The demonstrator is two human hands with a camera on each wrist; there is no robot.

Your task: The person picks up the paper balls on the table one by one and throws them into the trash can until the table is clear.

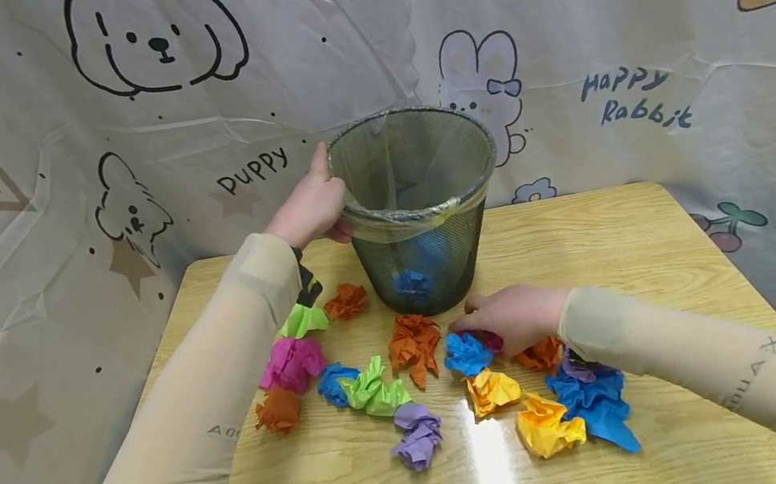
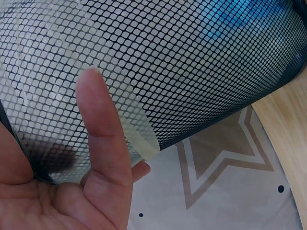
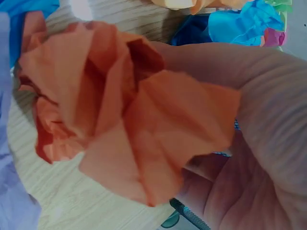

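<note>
My left hand (image 1: 310, 203) grips the rim of a black mesh wastebasket (image 1: 464, 245) lined with a clear bag; in the left wrist view an extended finger (image 2: 103, 124) lies along the outside of the mesh. Low over the table, in front of the basket, my right hand (image 1: 514, 319) holds a magenta crumpled paper ball (image 1: 490, 340), partly covered by the fingers. A blue paper ball (image 1: 467, 355) lies beside it. An orange paper ball (image 1: 540, 354) sits near the right palm; in the right wrist view, orange paper (image 3: 158, 124) hides the fingertips.
Blue paper (image 1: 414, 286) shows through the basket's mesh. More crumpled balls lie on the wooden table (image 1: 591, 241): orange (image 1: 415, 345), green (image 1: 377, 390), purple (image 1: 417, 435), yellow (image 1: 549, 426) and magenta (image 1: 292, 364). A printed curtain (image 1: 336, 54) hangs behind the table.
</note>
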